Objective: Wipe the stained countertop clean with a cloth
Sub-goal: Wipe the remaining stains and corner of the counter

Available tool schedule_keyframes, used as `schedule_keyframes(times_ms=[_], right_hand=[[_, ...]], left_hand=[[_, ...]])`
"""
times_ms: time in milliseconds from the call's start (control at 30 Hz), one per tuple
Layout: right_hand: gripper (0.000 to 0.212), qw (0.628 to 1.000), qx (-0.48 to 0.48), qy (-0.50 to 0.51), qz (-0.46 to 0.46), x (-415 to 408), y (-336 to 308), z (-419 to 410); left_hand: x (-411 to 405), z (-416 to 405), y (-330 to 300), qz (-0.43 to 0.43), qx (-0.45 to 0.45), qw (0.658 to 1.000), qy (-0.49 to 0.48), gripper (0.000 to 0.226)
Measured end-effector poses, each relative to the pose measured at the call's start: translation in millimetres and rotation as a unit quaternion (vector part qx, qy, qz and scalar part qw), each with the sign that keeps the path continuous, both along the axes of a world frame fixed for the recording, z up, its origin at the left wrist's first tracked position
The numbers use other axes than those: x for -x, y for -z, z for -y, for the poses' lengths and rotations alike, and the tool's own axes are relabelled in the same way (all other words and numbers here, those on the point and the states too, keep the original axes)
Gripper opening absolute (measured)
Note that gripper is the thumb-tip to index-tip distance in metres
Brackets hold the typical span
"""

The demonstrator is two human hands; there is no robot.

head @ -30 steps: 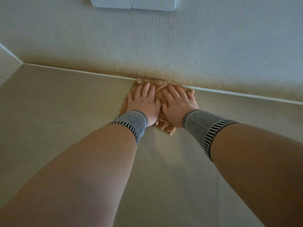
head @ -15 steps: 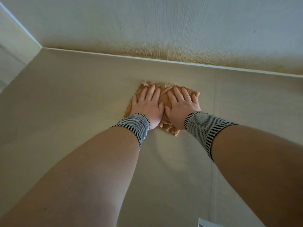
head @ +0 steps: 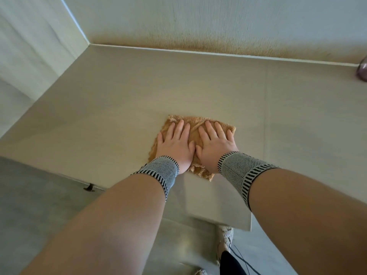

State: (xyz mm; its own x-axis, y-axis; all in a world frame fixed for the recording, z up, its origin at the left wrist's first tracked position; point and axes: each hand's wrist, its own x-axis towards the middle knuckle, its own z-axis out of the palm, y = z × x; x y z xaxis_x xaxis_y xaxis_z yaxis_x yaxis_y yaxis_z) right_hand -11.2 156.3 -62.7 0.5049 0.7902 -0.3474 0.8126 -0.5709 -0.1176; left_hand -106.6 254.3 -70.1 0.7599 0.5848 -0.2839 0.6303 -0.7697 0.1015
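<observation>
1. Left hand (head: 175, 144) and right hand (head: 215, 144), fingers flat, press the tan terry cloth (head: 195, 133) mid-countertop (head: 111, 108), well short of the stained wall (head: 218, 42).
2. Risk: uneven pressure could bunch the cloth, skipping streaks.

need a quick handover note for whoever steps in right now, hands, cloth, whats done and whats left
Left hand: flat, fingers straight, pressing the cloth.
Right hand: the same, beside the left, thumbs nearly touching.
Cloth: tan, crumpled, mid countertop, apart from the back wall.
Done: no stain shows on the bare counter around the cloth.
Left: brownish staining along the wall's base; a purple object sits at the far right edge, unwiped ground near it.
</observation>
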Motion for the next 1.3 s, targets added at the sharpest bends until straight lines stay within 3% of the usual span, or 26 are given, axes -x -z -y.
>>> schedule_keyframes(times_ms=[267,533,933,1300], right_hand=[[0.064,1.0,0.024,-0.007,-0.011,55,-8,66],[0.062,0.999,0.039,-0.003,0.024,45,-18,102],[0.062,0.997,0.002,0.083,-0.002,-70,-10,85],[0.06,0.996,-0.037,0.081,0.007,-224,-4,31]], left_hand=[[51,67,0,-0.018,0.01,1.0,0.003,0.061],[36,107,-4,-0.019,0.026,0.999,0.007,0.062],[-90,87,1,0.024,0.024,0.998,0.058,0.061],[-243,25,3,0.029,0.006,0.999,0.038,0.06]])
